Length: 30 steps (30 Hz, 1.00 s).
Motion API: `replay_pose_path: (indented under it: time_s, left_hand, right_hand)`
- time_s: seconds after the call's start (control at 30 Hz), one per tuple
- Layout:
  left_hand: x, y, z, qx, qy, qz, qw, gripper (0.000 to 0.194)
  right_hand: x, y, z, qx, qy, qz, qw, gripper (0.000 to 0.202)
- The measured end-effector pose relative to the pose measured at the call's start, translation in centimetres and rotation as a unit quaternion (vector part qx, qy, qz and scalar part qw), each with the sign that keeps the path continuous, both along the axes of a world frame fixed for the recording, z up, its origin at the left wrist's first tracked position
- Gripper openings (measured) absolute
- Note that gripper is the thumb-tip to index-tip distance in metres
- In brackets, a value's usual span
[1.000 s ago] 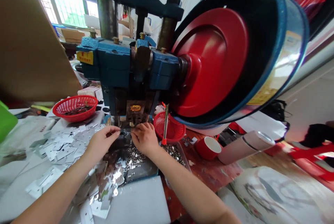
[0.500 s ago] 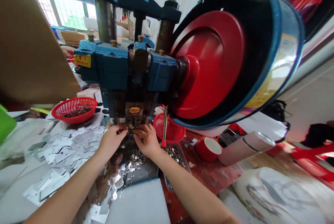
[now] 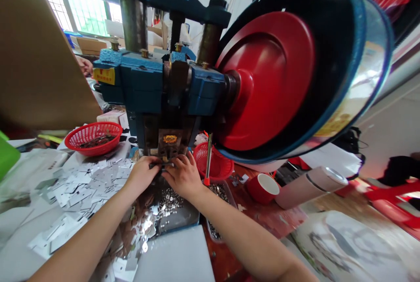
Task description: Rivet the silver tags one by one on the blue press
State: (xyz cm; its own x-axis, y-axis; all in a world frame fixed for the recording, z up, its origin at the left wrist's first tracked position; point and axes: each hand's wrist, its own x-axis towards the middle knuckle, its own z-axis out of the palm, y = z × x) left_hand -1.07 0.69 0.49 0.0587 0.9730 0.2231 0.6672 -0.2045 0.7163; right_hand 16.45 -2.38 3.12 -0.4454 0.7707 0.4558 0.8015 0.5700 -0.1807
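Note:
Under the ram of a blue bench press (image 3: 141,85), my left hand (image 3: 144,176) pinches one side of a thin, dark metal piece (image 3: 164,163). On its other side, my right hand (image 3: 184,177) has its fingertips closed at the piece, its fingers bent over the die. The fingers hide most of the piece, so its outline cannot be made out. Just below my hands, small shiny metal bits (image 3: 170,201) lie scattered on the press bed. Flat silvery metal plates (image 3: 88,185) are heaped left of my left hand.
A red basket with dark pieces (image 3: 93,138) stands at the left, another red basket (image 3: 215,159) behind my right hand. A plastic bin of metal bits (image 3: 229,194), a red cup (image 3: 262,187) and a pink flask (image 3: 310,187) are at the right. The large red-and-blue flywheel (image 3: 269,80) overhangs them.
My right hand has shifted slightly left and its fingers have spread a little at the die. The left hand is almost unmoved. The view has shifted slightly.

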Motion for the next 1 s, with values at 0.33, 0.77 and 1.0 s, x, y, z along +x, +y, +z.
replay_pose_path:
  time_s: [0.33,0.77,1.0]
  left_hand:
    - [-4.9,-4.0,2.4,0.014,0.021,0.062,0.998,0.036]
    - [-2.3,-5.8,0.9,0.085,0.166,-0.064,0.98,0.035]
    - [-2.7,-6.0,1.0,0.094,0.143,-0.062,0.983,0.032]
  right_hand:
    - [5.6,-4.8,-2.9,-0.208,0.516,-0.1,0.825,0.043]
    - [5.6,-6.2,-0.9,-0.204,0.555,-0.097,0.801,0.045]
    - [5.9,-6.3,-0.2,-0.184,0.512,-0.097,0.833,0.044]
